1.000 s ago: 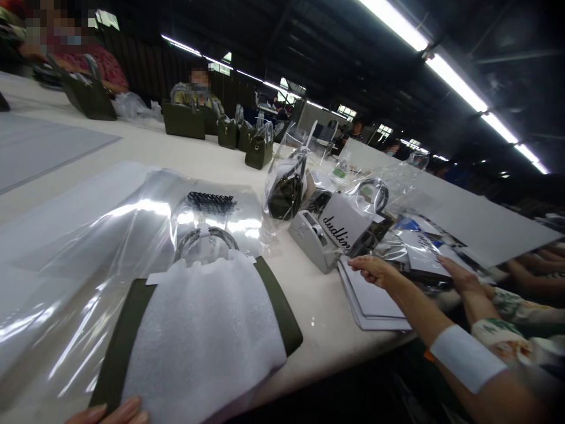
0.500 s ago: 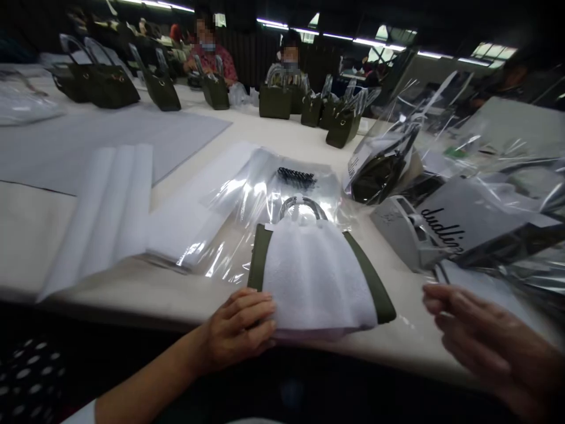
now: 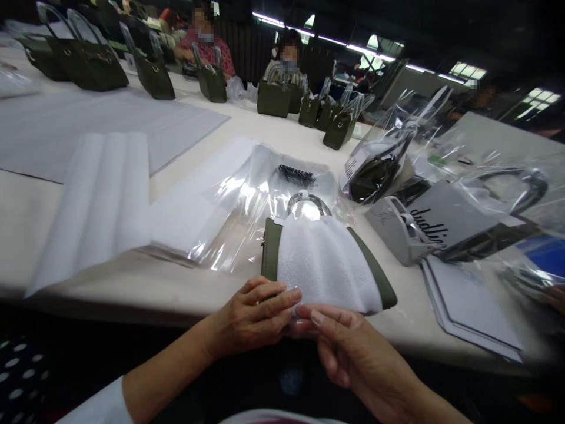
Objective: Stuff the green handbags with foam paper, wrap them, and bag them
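Observation:
A green handbag (image 3: 270,250) lies at the table's front edge, its front covered by a white foam sheet (image 3: 324,259) and its wrapped handles pointing away from me. My left hand (image 3: 256,312) is closed at the lower left corner of the bag, with fingertips on the sheet's edge. Beside it, my right hand (image 3: 348,341) has its fingertips together at the same lower edge, nearly touching the left fingers. What the right fingertips pinch is too small to make out. A clear plastic bag (image 3: 238,218) lies flat behind and left of the handbag.
White foam sheets (image 3: 97,200) lie at left, on the table (image 3: 185,294). Plastic-wrapped bags (image 3: 441,218) and flat grey boards (image 3: 474,306) are at right. Green handbags (image 3: 273,99) stand along the back, where two people (image 3: 207,47) sit. Another hand (image 3: 554,294) shows at the right edge.
My right hand has come in from the right to the bag's lower edge beside my left hand. My left hand and the bag have shifted slightly right, and the view has turned a little.

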Available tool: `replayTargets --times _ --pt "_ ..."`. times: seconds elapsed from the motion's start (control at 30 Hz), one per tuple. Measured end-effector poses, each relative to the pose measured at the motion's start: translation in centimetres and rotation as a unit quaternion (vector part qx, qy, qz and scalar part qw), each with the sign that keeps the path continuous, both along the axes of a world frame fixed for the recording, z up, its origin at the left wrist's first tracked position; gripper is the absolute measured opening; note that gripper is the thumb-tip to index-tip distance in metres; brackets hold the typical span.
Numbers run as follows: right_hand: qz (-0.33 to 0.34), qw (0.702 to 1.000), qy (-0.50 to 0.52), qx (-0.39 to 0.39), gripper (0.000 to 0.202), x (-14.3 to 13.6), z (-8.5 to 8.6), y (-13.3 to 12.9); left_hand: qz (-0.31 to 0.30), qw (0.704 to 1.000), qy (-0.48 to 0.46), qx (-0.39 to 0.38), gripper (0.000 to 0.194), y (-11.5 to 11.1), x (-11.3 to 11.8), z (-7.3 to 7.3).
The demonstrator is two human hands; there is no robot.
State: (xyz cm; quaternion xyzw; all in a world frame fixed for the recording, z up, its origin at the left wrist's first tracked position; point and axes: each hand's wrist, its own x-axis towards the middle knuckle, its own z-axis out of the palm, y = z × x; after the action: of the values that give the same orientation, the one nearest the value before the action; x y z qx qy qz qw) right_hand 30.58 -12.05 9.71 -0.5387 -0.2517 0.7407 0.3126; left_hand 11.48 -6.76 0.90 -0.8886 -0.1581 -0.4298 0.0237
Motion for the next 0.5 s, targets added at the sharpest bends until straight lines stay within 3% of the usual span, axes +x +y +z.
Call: replayTargets --times 0.2,0.33,0.5 --pt "-0.017 0.999 -0.046 0.019 0.038 -0.8 -0.1 -0.7 0.007 1.000 0.026 -0.009 0.015 0.1 0.2 0.7" --pt "-0.083 0.993 -0.072 0.036 0.043 -1.3 -0.1 -2.2 0.014 1.000 0.013 -0.012 0.017 0.0 0.4 0.3" --pt "-0.163 0.985 -0.029 0.039 0.034 -1.7 -0.8 -3.2 0.016 1.000 0.004 -0.007 0.021 0.0 0.3 0.2"
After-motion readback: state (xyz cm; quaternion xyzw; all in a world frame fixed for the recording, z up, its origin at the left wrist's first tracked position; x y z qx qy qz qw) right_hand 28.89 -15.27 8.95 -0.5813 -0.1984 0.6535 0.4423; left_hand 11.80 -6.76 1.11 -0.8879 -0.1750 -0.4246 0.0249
